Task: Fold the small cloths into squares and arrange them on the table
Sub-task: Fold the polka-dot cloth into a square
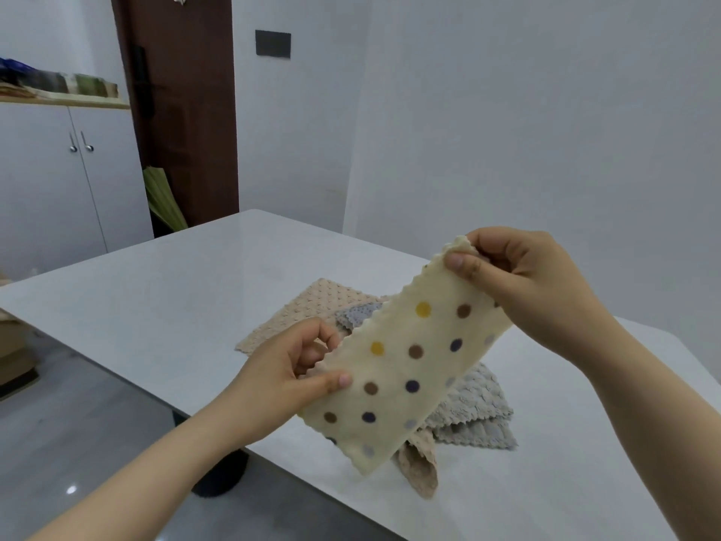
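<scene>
Both hands held a cream polka-dot cloth [405, 353] stretched in the air above the worktop [164, 298]. Left hand [288, 369] pinched its lower edge; right hand [519, 283] pinched the top corner. Beneath lay a beige cloth [308, 306] and a grey cloth [476, 408], overlapping.

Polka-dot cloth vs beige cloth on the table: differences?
Pattern: the polka-dot cloth is cream with coloured dots; the beige cloth is plain with a bumpy texture.
Pose: the polka-dot cloth is held up as a long narrow strip, pinched by the left hand and right hand; the beige cloth lies on the table.
Cover: nothing lies on the polka-dot cloth; a grey cloth partly covers the beige cloth.
Shared: both are small, pale cloths.
</scene>
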`<state>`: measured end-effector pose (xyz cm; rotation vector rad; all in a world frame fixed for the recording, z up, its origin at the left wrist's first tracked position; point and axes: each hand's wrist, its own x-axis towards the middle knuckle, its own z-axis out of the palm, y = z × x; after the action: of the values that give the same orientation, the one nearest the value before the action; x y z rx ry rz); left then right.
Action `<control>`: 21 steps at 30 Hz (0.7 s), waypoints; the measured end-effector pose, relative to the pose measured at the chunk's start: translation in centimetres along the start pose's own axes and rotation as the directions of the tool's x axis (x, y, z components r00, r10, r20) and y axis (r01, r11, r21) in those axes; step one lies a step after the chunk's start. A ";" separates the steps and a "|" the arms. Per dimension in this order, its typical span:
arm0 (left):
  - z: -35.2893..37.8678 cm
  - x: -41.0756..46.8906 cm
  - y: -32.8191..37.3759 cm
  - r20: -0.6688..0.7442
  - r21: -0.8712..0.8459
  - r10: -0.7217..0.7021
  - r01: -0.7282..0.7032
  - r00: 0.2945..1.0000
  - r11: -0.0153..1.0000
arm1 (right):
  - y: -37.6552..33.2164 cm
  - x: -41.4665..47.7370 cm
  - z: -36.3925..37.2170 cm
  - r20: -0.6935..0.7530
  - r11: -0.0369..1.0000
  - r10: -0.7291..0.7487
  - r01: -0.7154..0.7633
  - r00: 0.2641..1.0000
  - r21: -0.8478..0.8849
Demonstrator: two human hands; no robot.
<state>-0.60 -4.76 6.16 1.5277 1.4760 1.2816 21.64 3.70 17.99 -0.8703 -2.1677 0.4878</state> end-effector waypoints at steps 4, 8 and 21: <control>-0.3 -0.5 -0.3 -0.010 -0.063 0.032 -0.033 0.999 0.997 | 0.2 0.0 0.5 -0.001 1.000 0.023 -0.023 1.000 -0.004; -0.6 -0.6 -0.9 -0.005 -0.118 -0.019 0.018 1.000 0.993 | 0.3 0.2 0.7 -0.010 1.000 0.023 -0.023 1.000 -0.002; -0.6 -1.2 -2.5 0.061 -0.022 -0.068 0.070 0.996 0.997 | -0.5 0.2 1.0 0.029 0.998 -0.046 0.045 0.998 0.039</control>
<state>-1.84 -5.61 3.76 1.4740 1.4574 1.1989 20.57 3.42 17.72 -0.7954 -2.1935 0.5216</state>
